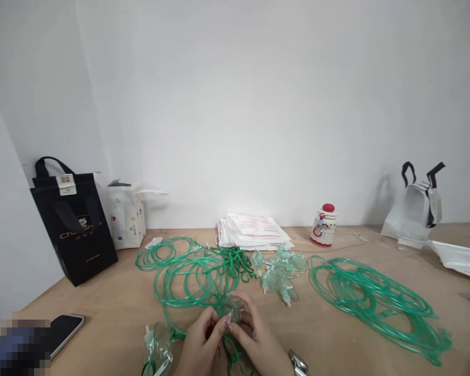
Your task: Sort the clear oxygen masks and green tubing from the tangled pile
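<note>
Both my hands meet at the bottom centre of the wooden table [113, 308]. My left hand [201, 339] and my right hand [254, 337] have their fingers closed around a small clear plastic mask piece [232, 308] with green tubing [233, 355] trailing below it. Just behind them lie coils of green tubing [188, 277]. Another clear mask part [156, 347] lies to the left of my left hand. A watch [297, 363] shows on my right wrist.
A large loose coil of green tubing [376, 300] lies at right, with clear mask parts [280, 274] in the middle. Behind are a paper packet stack [253, 230], a snowman jar [324, 225], a black bag [76, 224], a dotted white bag [127, 214], a silver bag [415, 206] and a phone [62, 331].
</note>
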`<state>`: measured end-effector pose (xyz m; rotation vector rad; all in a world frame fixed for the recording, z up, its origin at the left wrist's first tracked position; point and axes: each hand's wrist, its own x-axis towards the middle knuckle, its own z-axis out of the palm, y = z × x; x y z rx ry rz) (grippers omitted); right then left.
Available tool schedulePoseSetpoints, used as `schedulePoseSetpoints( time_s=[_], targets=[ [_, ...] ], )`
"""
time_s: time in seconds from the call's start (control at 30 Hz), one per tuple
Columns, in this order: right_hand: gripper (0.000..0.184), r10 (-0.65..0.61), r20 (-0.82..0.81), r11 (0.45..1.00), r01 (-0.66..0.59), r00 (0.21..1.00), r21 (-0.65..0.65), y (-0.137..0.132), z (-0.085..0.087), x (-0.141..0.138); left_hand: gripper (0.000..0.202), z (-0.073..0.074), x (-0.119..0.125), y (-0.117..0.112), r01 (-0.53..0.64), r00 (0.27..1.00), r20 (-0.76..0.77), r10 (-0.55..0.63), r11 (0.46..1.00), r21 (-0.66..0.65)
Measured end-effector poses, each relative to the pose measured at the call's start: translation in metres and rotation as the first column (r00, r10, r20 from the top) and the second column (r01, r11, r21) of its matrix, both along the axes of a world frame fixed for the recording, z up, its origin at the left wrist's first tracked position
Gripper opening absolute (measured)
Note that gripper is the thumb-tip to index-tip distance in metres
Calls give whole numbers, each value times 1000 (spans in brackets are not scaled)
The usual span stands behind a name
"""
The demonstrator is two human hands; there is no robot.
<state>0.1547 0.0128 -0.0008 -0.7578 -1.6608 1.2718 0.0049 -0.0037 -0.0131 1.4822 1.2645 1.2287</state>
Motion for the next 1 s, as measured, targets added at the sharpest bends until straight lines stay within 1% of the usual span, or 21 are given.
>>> schedulePoseSetpoints(
  time_s=[0.1, 0.17, 0.27, 0.3, 0.4, 0.53, 0.6, 0.67, 0.73, 0.87, 1.0],
  targets=[
    [44, -62, 109, 996, 54, 992, 74, 0, 0, 3, 38, 0, -3, -1, -40, 994, -102, 48, 996, 85],
    [41, -106, 193, 987, 80, 975, 138, 0, 5, 6, 37, 1, -5, -2, -36, 991, -126, 49, 994, 102],
    [19, -113, 339, 978, 44, 934, 203, 1, 17, 11, 35, 4, -6, -3, -12, 993, -113, 24, 994, 104],
    [16, -113, 379, 977, 34, 918, 210, 1, 21, 12, 35, 6, -7, -4, -8, 994, -110, 20, 994, 109],
    [21, -123, 445, 976, 27, 887, 217, 0, 23, 9, 35, 7, -7, -4, -7, 993, -115, 21, 992, 126],
    [26, -88, 437, 978, -6, 895, 209, -3, 12, 1, 38, 2, -7, -1, -1, 994, -110, 12, 994, 106],
    [33, -118, 402, 977, 34, 908, 209, -3, 7, -2, 40, 0, -7, 1, -14, 993, -112, 23, 996, 82],
    [36, -181, 358, 969, 105, 916, 222, -1, 5, -3, 41, 1, -7, 2, -26, 994, -104, 33, 997, 70],
    [37, -231, 322, 958, 157, 918, 240, 1, 6, -2, 41, 4, -6, 2, -17, 997, -77, 21, 998, 63],
    [37, -288, 316, 941, 205, 904, 270, 4, 10, 2, 41, 11, -4, -1, 12, 1000, -8, -12, 998, 54],
    [40, -341, 277, 917, 253, 898, 308, 10, 16, 8, 43, 16, -3, -6, 27, 1000, 5, -27, 998, 55]
  ],
)
